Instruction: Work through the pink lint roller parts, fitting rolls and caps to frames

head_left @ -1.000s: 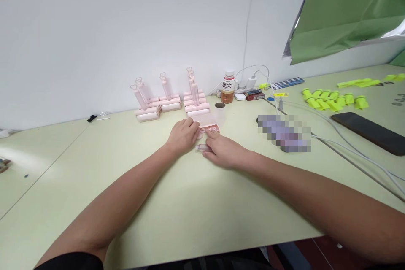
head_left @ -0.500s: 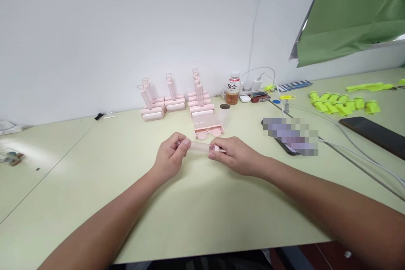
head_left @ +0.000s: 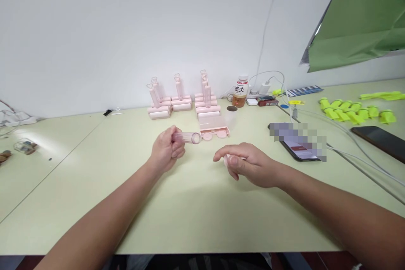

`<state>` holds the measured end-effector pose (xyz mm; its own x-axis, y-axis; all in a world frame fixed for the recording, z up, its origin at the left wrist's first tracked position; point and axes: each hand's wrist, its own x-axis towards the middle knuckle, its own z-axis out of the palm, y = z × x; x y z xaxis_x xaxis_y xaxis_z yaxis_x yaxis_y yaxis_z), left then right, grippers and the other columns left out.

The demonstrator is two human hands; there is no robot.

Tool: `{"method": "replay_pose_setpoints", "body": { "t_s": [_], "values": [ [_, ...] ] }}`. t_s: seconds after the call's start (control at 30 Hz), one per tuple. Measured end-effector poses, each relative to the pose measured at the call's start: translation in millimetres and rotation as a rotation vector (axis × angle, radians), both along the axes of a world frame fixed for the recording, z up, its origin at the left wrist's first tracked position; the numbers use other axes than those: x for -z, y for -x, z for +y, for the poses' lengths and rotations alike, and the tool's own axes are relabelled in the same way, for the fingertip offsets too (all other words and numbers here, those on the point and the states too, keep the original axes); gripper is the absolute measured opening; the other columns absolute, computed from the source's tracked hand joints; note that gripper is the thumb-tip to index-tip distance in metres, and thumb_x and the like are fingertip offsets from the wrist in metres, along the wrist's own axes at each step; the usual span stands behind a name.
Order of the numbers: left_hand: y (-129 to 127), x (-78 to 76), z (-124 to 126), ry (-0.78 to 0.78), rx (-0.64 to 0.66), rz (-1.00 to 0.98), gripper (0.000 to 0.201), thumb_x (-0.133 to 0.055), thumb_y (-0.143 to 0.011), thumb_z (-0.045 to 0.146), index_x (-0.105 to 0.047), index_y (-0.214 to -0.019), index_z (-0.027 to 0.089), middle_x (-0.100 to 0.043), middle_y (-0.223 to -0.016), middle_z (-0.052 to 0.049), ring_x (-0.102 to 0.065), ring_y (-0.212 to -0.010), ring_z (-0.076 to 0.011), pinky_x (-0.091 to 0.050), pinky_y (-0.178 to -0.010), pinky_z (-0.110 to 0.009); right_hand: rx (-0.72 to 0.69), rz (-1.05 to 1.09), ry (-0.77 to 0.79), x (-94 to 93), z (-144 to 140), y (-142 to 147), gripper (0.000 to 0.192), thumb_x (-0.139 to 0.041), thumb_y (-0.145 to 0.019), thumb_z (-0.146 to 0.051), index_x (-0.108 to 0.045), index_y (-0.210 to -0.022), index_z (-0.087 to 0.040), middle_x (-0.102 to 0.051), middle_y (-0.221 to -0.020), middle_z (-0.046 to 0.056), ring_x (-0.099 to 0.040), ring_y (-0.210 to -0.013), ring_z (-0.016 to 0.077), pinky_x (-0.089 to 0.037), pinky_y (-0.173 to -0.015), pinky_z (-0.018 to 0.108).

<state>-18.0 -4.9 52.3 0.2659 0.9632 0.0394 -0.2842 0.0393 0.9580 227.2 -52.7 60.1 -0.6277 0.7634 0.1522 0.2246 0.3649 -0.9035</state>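
My left hand (head_left: 167, 148) is closed around a clear, pink-tinted tube (head_left: 187, 137), whose round open end faces right. Apart from it, my right hand (head_left: 249, 161) pinches a small pale pink cap-like piece (head_left: 225, 160) between thumb and fingers; much of that piece is hidden by the hand. Just beyond both hands lies a pink case (head_left: 215, 123) with a clear lid and two round pink discs at its front. A whitish translucent cup (head_left: 231, 117) stands beside the case.
Several pink cases (head_left: 160, 112) with upright heart-topped tubes (head_left: 179, 87) line the wall. A bottle (head_left: 240, 91), white cables (head_left: 286, 88), a phone with a blurred screen (head_left: 297, 143), a dark phone (head_left: 379, 141) and neon yellow pieces (head_left: 351, 112) occupy the right side.
The hands have drawn apart. The pale cap piece has come off the tube's right end and moved right and down with my right hand; the tube stays in my left hand.
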Motion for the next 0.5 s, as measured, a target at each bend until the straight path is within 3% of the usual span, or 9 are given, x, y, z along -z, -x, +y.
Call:
{"method": "replay_pose_setpoints", "body": {
  "t_s": [0.13,0.2,0.3,0.37,0.43,0.5],
  "values": [
    [10.2,-3.8,1.2,-0.162,0.031,0.235,0.037,-0.063,-0.08,0.05,-0.057,-0.066,0.017,-0.035,-0.044,0.008,-0.027,-0.039,-0.0054,-0.021,-0.041,-0.021,0.054,0.01,0.221,0.0,0.2,7.5,0.028,-0.045,-0.096,-0.042,-0.058,-0.093,-0.017,-0.057,-0.064,-0.002,-0.051,-0.048,0.0115,-0.041,-0.049,0.025],
    [4.1,-4.3,-5.7,-0.277,0.051,0.419,0.033,-0.066,-0.08,0.045,-0.059,-0.067,0.016,-0.043,-0.049,0.006,-0.033,-0.045,-0.0063,-0.026,-0.045,-0.021,0.103,-0.053,0.25,3.2,4.4,11.1,0.019,-0.047,-0.092,-0.033,-0.054,-0.082,-0.018,-0.053,-0.062,-0.003,-0.044,-0.047,0.0098,-0.036,-0.047,0.024],
    [-16.1,-6.0,-18.8,-0.439,0.1,0.618,0.03,-0.063,-0.083,0.042,-0.061,-0.069,0.016,-0.051,-0.058,0.003,-0.041,-0.054,-0.0083,-0.032,-0.051,-0.022,0.123,-0.139,0.045,7.4,7.5,15.1,0.016,-0.058,-0.085,-0.033,-0.055,-0.081,-0.018,-0.046,-0.063,-0.005,-0.041,-0.056,0.0101,-0.032,-0.052,0.023],
    [-30.1,-7.9,-25.3,-0.509,0.158,0.642,0.03,-0.061,-0.086,0.044,-0.065,-0.076,0.016,-0.056,-0.062,0.002,-0.047,-0.058,-0.0096,-0.037,-0.055,-0.022,0.068,-0.218,-0.081,6.9,6.5,15.2,0.02,-0.064,-0.083,-0.036,-0.056,-0.081,-0.019,-0.044,-0.064,-0.006,-0.04,-0.057,0.01,-0.03,-0.053,0.022],
    [-39.7,-10.2,-29.0,-0.562,0.198,0.601,0.032,-0.061,-0.087,0.046,-0.066,-0.1,0.017,-0.058,-0.068,0.002,-0.05,-0.061,-0.0104,-0.04,-0.058,-0.022,0.038,-0.284,-0.161,2.8,7.1,10.5,0.022,-0.063,-0.084,-0.037,-0.055,-0.075,-0.019,-0.043,-0.061,-0.006,-0.039,-0.055,0.0096,-0.029,-0.052,0.023],
    [-42.7,-12.0,-30.6,-0.587,0.212,0.565,0.048,-0.061,-0.088,0.048,-0.055,-0.127,0.02,-0.06,-0.076,0.001,-0.052,-0.063,-0.0105,-0.043,-0.06,-0.023,0.161,-0.298,-0.245,-2.9,13.5,-1.2,0.026,-0.058,-0.087,-0.04,-0.055,-0.071,-0.019,-0.048,-0.061,-0.004,-0.041,-0.056,0.0105,-0.032,-0.054,0.024]
  ]
}}
